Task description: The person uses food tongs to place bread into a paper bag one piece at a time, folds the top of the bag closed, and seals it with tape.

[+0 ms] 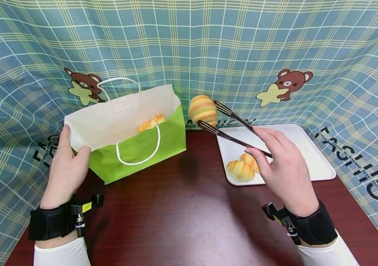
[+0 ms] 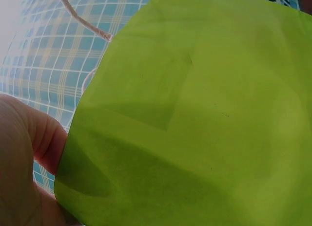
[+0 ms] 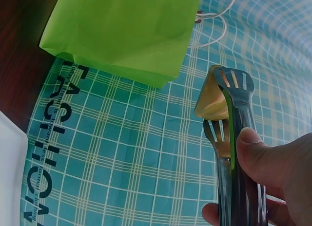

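Observation:
A green paper bag (image 1: 145, 147) with a white inside and white cord handles stands on the left, its mouth spread. My left hand (image 1: 69, 166) holds the bag's left edge, thumb at the front corner; some of its fingers are hidden. Inside the bag lies a golden bread piece (image 1: 151, 123), partly covered by the front wall. My right hand (image 1: 283, 166) grips dark slotted tongs (image 1: 230, 138). Between the tong tips is a round striped bread roll (image 1: 202, 108), raised just right of the bag. The right wrist view also shows the roll (image 3: 212, 99) in the tongs.
Under my right hand lies a white tray (image 1: 315, 162), with small striped bread rolls (image 1: 240, 170) at its near left corner. The dark red table (image 1: 175, 214) runs in front. A checked cloth (image 1: 189, 44) hangs behind and at both sides.

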### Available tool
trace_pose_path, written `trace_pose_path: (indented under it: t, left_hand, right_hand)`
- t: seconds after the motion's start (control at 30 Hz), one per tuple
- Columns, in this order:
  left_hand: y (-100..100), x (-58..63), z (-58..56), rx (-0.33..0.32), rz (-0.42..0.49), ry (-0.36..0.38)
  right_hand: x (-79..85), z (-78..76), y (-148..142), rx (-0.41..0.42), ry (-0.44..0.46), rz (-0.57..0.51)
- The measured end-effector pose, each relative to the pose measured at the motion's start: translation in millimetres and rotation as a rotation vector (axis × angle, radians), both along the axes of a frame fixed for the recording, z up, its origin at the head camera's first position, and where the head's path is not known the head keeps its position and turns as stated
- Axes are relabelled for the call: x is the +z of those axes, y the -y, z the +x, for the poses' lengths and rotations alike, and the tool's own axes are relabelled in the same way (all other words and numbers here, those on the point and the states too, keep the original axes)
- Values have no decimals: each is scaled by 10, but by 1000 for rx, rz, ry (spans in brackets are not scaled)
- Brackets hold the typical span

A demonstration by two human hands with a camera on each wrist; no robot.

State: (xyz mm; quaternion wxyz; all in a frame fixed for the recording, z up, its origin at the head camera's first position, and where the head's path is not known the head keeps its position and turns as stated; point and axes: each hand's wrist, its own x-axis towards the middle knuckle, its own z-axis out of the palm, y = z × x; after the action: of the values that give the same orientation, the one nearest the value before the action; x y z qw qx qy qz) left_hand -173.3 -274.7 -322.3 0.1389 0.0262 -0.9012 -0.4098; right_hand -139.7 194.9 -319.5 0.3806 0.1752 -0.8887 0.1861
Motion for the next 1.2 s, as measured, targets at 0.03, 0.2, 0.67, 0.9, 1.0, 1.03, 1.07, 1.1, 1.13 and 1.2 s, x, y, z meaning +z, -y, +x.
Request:
trace_pose_path:
  t: [0.03,0.2,0.67,0.9,1.0,1.03,1.07,1.1,1.13,1.2]
  left_hand:
    - [0,1,0,0,0,-1]
    - [9,7,12,3,1,3]
    - [17,0,11,0,5,24]
    - [22,-6,15,-2,4,20]
    - [23,-9,14,3,4,18]
    - [23,-11,13,4,3,17]
    - [24,-12,14,4,3,17]
    - [25,-13,13,3,4,18]
    - [26,-13,14,2,5,16]
    - [28,-10,18,-1,8,14]
  right_hand:
    - [0,0,2,1,0,-1]
    - [7,-1,21,7,-6,-8]
    - [-16,-26,26,12,7,-2]
    - [-9,-39,51,21,2,-7]
    - [-3,-48,74,34,-16,-24]
    - [0,-52,83,39,-23,-32]
    - [3,-55,91,43,-30,-39]
    - [7,-55,98,43,-32,-41]
    - [11,-61,106,47,-37,-48]
    - [18,-69,119,47,-35,-50]
